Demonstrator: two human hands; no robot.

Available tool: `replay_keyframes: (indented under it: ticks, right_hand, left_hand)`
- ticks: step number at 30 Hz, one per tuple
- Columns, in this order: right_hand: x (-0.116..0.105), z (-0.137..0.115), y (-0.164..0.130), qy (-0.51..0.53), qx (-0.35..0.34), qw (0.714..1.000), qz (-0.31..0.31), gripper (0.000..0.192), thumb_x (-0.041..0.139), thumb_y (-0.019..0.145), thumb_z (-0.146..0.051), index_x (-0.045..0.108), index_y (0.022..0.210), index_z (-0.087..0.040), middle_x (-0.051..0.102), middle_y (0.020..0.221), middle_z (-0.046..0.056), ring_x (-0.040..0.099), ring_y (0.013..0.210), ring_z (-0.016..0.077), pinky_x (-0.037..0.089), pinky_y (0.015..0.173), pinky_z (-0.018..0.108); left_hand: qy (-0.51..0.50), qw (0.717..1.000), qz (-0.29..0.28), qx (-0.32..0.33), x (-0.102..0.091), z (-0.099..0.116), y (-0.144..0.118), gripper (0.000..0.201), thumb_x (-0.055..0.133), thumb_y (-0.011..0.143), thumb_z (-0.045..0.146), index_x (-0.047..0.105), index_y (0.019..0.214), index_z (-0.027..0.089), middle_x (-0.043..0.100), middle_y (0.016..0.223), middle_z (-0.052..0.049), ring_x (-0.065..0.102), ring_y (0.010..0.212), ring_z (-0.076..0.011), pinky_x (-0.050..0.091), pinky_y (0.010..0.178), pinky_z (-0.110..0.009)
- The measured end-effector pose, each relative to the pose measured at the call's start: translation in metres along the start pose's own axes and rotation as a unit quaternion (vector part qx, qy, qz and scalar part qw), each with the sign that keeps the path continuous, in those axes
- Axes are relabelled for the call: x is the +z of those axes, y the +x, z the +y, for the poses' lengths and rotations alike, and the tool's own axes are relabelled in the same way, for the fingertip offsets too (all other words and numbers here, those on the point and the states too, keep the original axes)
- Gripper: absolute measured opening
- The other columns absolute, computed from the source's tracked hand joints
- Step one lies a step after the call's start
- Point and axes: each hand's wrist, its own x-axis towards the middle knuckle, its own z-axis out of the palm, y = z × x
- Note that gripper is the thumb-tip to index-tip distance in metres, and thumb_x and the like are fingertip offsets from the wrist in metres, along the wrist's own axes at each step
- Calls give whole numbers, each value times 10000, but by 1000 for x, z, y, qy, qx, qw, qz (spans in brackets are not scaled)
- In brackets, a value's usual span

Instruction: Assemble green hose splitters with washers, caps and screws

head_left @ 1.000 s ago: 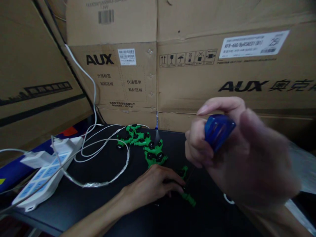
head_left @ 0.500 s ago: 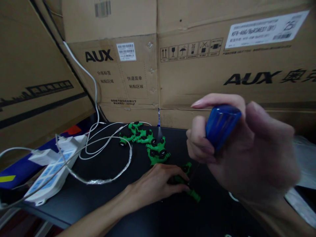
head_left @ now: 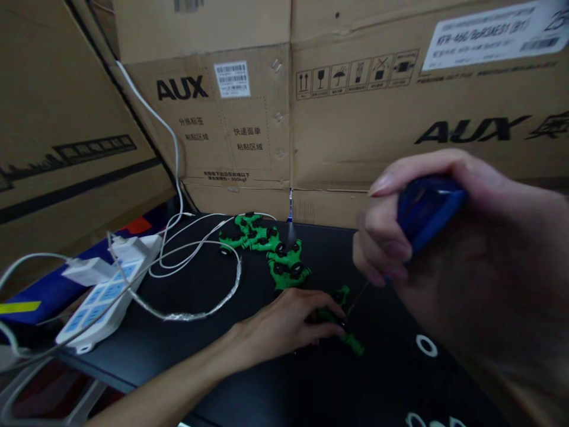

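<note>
Right hand (head_left: 471, 273) closed round blue faceted-handled, thin-shafted screwdriver (head_left: 427, 210); left hand (head_left: 287, 323) pinching green branched plastic fitting (head_left: 354, 343); weak pinch could let tip skid.

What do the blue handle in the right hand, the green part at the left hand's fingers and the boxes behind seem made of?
Blue handle: probably glossy plastic, given its bright highlights. Green part: perhaps plastic, evenly coloured; painted metal is possible, finish unclear in shade. Boxes: apparently matte cardboard, being brown, creased and printed.
</note>
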Motion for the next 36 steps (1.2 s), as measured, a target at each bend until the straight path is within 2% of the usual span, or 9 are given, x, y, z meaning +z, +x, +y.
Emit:
replay_keyframes:
  ticks: [6, 9, 13, 16, 20, 25, 29, 32, 36]
  right_hand:
    - [2, 5, -2, 38, -48, 998, -6, 143, 689, 827, -269, 549, 799, -269, 613, 619, -54, 508, 432, 118, 417, 408, 265]
    - [2, -2, 1, 29, 2, 1000, 5, 228, 730, 823, -369, 545, 737, -267, 510, 493, -61, 391, 378, 104, 310, 346, 238]
    - [4, -13, 6, -30, 42, 999, -17, 314, 681, 857, -460, 606, 638, -248, 464, 460, -30, 401, 397, 115, 352, 357, 261]
    - [5, -6, 3, -40, -7, 999, 15, 311, 724, 824, -464, 584, 645, -252, 485, 513, -35, 435, 416, 121, 381, 359, 270]
    - [4, 11, -7, -55, -116, 991, 30, 304, 792, 766, -491, 577, 887, -314, 582, 684, -45, 541, 497, 161, 477, 418, 327]
    - [-1, 8, -3, -47, -59, 997, -4, 296, 770, 789, -513, 575, 833, -294, 450, 519, -69, 358, 378, 110, 318, 330, 265]
    - [0, 4, 2, -77, -31, 997, -7, 299, 711, 830, -525, 601, 743, -261, 436, 495, -37, 374, 380, 117, 334, 344, 289]
    - [6, 9, -1, -61, -76, 993, 66, 322, 738, 793, -537, 534, 776, -288, 483, 560, -43, 436, 399, 133, 374, 336, 299]
    - [6, 13, -5, -46, -104, 993, 23, 328, 740, 785, -533, 504, 813, -308, 536, 609, -58, 444, 373, 118, 386, 314, 282]
  left_hand:
    - [24, 999, 12, 23, 0, -2, 0, 276, 678, 943, 380, 703, 1161, 213, 729, 1012, -31, 675, 774, -125, 508, 738, -225]
    - [22, 999, 13, 28, 1, -4, 0, 287, 679, 942, 384, 700, 1168, 208, 731, 1023, -36, 680, 802, -134, 513, 753, -234]
    - [2, 1000, 3, 17, 1, -5, 0, 307, 663, 951, 401, 693, 1178, 197, 727, 968, -29, 665, 711, -114, 511, 687, -221]
    - [1, 1000, 6, 20, 1, -4, 0, 306, 665, 950, 403, 694, 1172, 194, 726, 960, -30, 665, 716, -115, 509, 690, -221]
    - [18, 999, 19, 23, 2, -5, 1, 314, 677, 941, 408, 696, 1182, 208, 735, 1023, -41, 684, 820, -142, 511, 757, -239]
    - [22, 999, 13, 33, 2, -6, 1, 293, 675, 947, 384, 695, 1185, 215, 735, 1037, -35, 674, 837, -133, 503, 775, -230]
    - [21, 999, 8, 28, 2, -6, 1, 297, 667, 952, 388, 691, 1191, 212, 731, 1030, -31, 661, 782, -119, 501, 756, -228]
    - [27, 999, 16, 28, 2, -6, 1, 292, 677, 944, 390, 696, 1178, 216, 726, 1032, -31, 665, 805, -131, 499, 757, -231]
    - [24, 999, 12, 37, 0, -4, 1, 284, 678, 946, 367, 696, 1181, 209, 728, 1053, -42, 679, 865, -148, 504, 812, -243]
